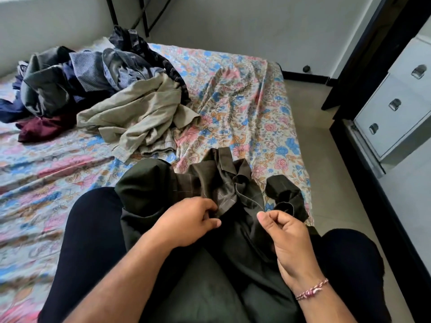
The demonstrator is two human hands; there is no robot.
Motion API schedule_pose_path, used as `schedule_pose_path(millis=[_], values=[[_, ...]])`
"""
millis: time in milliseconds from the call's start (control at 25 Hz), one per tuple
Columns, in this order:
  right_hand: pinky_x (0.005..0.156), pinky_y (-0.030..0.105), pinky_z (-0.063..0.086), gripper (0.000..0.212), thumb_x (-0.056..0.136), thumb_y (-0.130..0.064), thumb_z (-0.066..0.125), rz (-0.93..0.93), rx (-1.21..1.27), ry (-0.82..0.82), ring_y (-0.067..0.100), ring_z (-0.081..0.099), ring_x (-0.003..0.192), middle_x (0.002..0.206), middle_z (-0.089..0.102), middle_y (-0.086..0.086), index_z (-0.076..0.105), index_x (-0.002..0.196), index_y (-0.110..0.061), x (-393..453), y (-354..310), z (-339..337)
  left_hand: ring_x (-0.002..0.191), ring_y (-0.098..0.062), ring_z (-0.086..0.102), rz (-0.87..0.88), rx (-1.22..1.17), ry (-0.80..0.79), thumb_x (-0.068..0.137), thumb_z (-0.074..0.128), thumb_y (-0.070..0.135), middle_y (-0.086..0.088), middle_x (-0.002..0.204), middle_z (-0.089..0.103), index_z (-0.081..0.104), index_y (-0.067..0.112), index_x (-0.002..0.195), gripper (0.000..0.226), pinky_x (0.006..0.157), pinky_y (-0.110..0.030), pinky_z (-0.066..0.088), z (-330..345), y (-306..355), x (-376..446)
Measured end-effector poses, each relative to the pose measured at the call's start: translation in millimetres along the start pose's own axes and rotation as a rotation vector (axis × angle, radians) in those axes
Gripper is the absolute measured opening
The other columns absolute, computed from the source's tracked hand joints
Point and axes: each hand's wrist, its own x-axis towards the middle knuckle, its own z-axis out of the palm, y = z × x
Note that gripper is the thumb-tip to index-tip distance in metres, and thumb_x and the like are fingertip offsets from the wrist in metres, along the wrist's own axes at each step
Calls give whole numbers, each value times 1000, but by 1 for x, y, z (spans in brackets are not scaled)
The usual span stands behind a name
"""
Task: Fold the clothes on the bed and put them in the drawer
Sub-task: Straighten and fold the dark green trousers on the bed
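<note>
1. Grip state. The left hand [186,220] has its fingers curled and pinches a fold of the shirt [210,183] near the collar. The right hand [286,231] has thumb and fingers curled closed; it appears to pinch a shirt edge, but the contact point is hidden behind the fingers.
2. Location. The shirt lies bunched across the lap and onto the bed [245,101], at 6 o'clock in the view. One sleeve [284,194] is twisted at 4 o'clock from the collar, near the bed's edge.
3. Risk: slippage. Both holds are small pinches on loose cloth. A sharp lift is likely to pull the cloth free.
4. Risk: crooked fold. The sleeve is rolled and the body is creased. Folding before spreading it flat probably locks in the twist.
5. Risk: drop. The sleeve sits close to the edge at 4 o'clock. A shake toward that side may send it to the floor [326,148].
6. Risk: crowding. The pile [93,89] occupies 10 o'clock. The clear sheet at 1 o'clock is the safer spreading area.
7. Remaining. The drawers [394,106] at 3 o'clock appear closed; nothing is folded yet.
</note>
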Motion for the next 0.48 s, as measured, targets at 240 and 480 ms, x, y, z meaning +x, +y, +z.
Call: schedule_pose_path(millis=[240, 480], values=[[97, 47, 56, 34, 71, -30, 91, 33, 103, 3, 25, 70, 90, 94, 75, 17, 77, 93, -8, 0, 1, -5, 101, -20, 64, -32, 312, 80, 94, 64, 42, 11, 98, 64, 65, 31, 99, 12, 76, -36, 56, 0, 4, -6], [91, 41, 57, 11, 92, -5, 73, -67, 86, 111, 26, 70, 90, 91, 76, 11, 78, 88, -15, 0, -9, -5, 74, -20, 62, -33, 54, 407, 88, 61, 24, 10, 77, 62, 51, 32, 99, 16, 64, -36, 50, -11, 16, -8]])
